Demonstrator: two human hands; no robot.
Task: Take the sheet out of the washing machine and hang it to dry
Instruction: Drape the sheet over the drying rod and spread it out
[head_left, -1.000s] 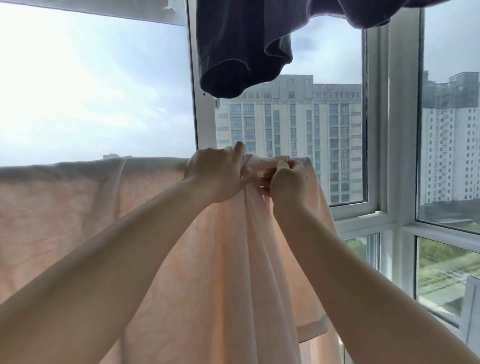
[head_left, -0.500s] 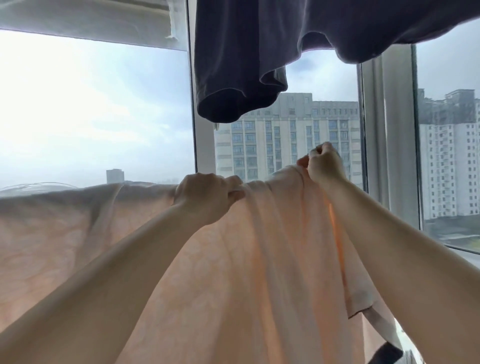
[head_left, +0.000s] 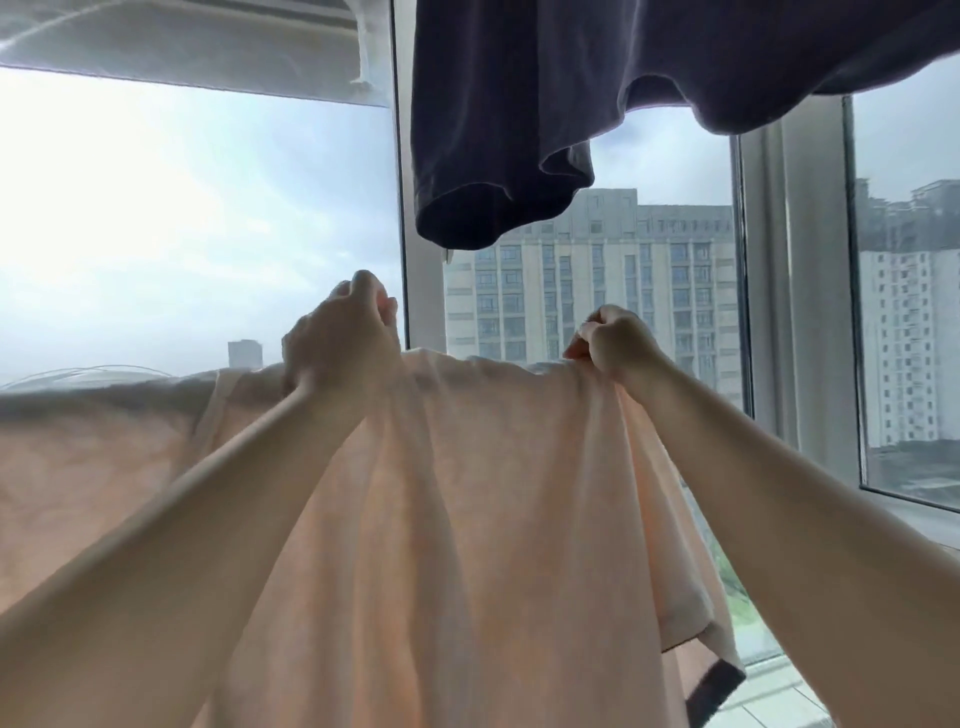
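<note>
— Holding anything up there on the head view?

— Yes. I have both hands raised to the top edge of the pale peach sheet (head_left: 467, 519). My left hand (head_left: 337, 338) is curled over that edge with the fingers (head_left: 363, 283) bent forward; the fabric runs up under the palm, so I read it as a grip, though the fingertips themselves are hidden on the far side.

— And the other one?

— My right hand (head_left: 615, 340) pinches the sheet's upper edge near its right end, fingers closed tight on a small gather of cloth.

— Where is the sheet itself?

— Draped along a horizontal line across the lower half of the view, hanging down in front of the window (head_left: 208, 234). It spreads from the left border of the picture to just past my right hand, then falls in long folds between my forearms. Its right-hand side hangs as a doubled flap, with a dark strip (head_left: 717, 691) showing at the lower corner. What carries it I cannot tell; the cloth covers it.

— Anything else hanging?

— A dark navy garment (head_left: 545, 104) overhead, well above the sheet and apart from both hands, its hem dipping over the white window frame (head_left: 421, 291). Through the glass I see a tall apartment block (head_left: 623, 291) under a cloudy sky.
</note>
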